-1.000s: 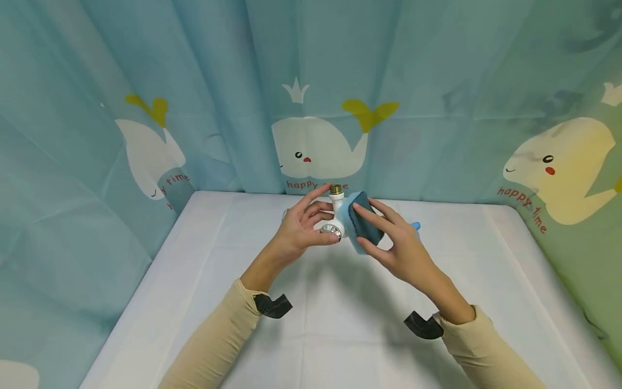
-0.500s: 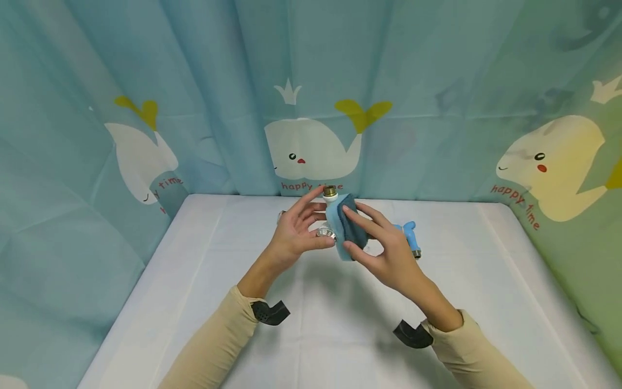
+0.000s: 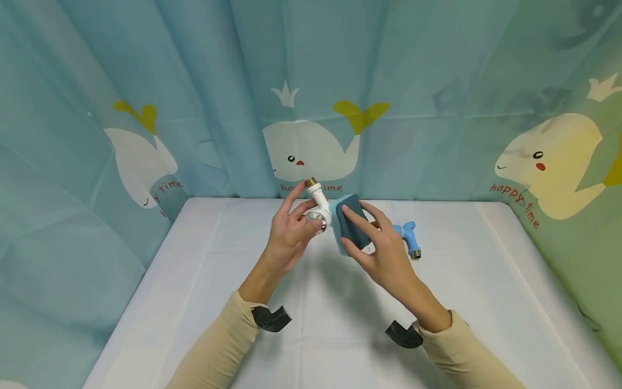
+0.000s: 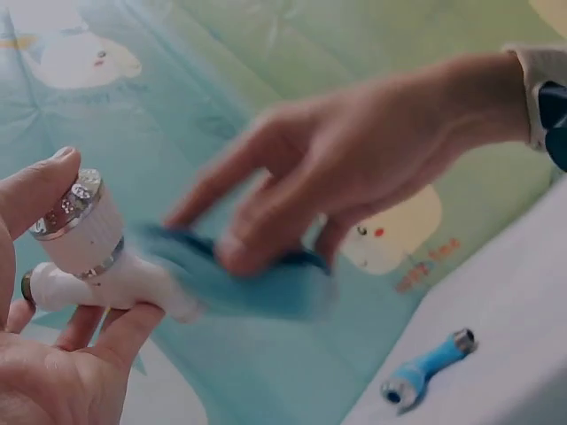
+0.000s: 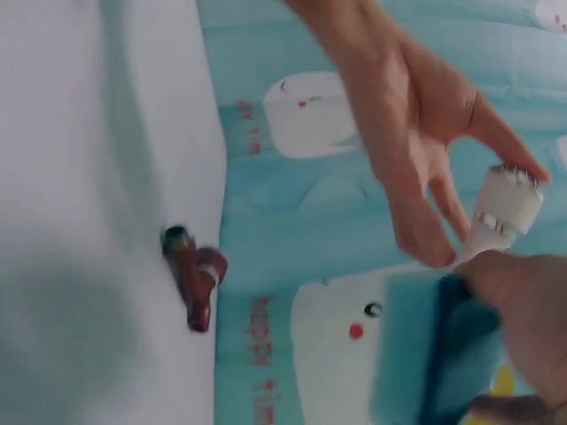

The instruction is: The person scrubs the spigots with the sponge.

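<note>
My left hand [image 3: 286, 232] holds a white tap [image 3: 318, 195] up above the table, its thumb on the silver-faced knob. The tap's brass threaded end points up and left, near my index fingertip. My right hand [image 3: 389, 251] pinches a blue sponge [image 3: 353, 222] with a darker pad, between thumb and fingers. In the left wrist view the sponge [image 4: 257, 283] is blurred and lies against the spout end of the white tap [image 4: 133, 282]. The right wrist view also shows the white knob [image 5: 509, 199] under my left thumb.
A blue tap [image 3: 409, 239] lies on the white-covered table [image 3: 466, 302], right of my right hand. A dark reddish-brown tap [image 5: 190, 276] lies on the table in the right wrist view. Behind the table hangs a whale-print curtain [image 3: 194, 81].
The white tap has tilted, its brass end swinging left, and both hands have shifted left. The sponge has moved over the tap's body and back. More of the blue tap shows.
</note>
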`<action>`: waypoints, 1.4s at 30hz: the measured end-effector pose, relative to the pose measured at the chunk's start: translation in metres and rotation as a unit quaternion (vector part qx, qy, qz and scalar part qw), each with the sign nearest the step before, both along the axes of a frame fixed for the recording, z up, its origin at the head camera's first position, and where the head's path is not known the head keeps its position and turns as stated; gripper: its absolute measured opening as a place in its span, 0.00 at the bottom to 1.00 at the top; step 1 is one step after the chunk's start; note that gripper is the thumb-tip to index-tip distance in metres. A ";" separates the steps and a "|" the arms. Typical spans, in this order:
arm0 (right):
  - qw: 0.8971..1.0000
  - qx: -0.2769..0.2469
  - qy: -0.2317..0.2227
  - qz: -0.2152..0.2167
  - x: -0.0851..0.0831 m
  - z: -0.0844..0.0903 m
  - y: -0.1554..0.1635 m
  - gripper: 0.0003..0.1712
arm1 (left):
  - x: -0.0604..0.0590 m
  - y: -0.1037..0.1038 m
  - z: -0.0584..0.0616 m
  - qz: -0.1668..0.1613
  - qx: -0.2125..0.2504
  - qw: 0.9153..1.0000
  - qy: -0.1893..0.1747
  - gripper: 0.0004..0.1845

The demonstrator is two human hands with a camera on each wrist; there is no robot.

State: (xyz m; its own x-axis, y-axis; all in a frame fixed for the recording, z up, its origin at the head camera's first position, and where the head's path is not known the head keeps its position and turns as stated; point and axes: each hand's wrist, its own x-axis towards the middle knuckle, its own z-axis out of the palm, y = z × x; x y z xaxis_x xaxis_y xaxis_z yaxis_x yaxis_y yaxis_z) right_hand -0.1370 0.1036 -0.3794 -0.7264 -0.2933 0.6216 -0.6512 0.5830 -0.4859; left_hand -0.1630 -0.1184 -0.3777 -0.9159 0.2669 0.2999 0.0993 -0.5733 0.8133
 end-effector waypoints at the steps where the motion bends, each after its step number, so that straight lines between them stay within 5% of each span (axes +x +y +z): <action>1: 1.000 0.007 -0.004 -0.010 0.000 0.000 0.001 0.36 | 0.000 0.000 0.000 0.004 0.003 1.000 -0.002 0.61; 4: 0.999 0.002 -0.017 -0.030 -0.001 -0.001 0.004 0.35 | 0.002 0.000 0.001 0.012 0.009 1.000 -0.010 0.62; 11: 0.999 -0.001 -0.036 0.012 -0.006 0.000 0.008 0.34 | 0.002 -0.003 -0.002 -0.014 0.015 1.000 -0.019 0.60; 18: 0.996 -0.019 -0.008 0.091 -0.007 0.018 0.012 0.37 | 0.001 -0.006 -0.005 0.002 -0.109 0.994 0.019 0.53; 21: 0.993 0.021 0.015 0.114 -0.009 0.021 0.011 0.36 | 0.001 -0.007 -0.004 -0.008 -0.136 0.990 0.033 0.51; 25: 0.992 0.068 0.050 0.091 -0.013 0.014 0.014 0.35 | 0.003 -0.008 -0.003 -0.011 -0.154 0.988 0.013 0.49; 31: 0.993 0.046 0.073 0.084 -0.014 0.007 0.012 0.36 | 0.003 -0.007 -0.003 -0.008 -0.178 0.984 0.001 0.48; 42: 0.986 0.092 0.126 0.057 -0.019 0.002 0.014 0.39 | 0.005 -0.006 -0.002 -0.006 -0.201 0.979 -0.032 0.44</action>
State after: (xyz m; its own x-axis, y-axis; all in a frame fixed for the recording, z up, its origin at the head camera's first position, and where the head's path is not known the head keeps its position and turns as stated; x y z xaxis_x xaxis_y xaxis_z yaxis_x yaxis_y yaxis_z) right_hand -0.1563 0.1173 -0.3771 -0.5117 -0.4880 0.7072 -0.8037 0.5628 -0.1931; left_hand -0.1580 -0.1241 -0.3796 -0.9250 0.3634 0.1109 0.0365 -0.2056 0.9780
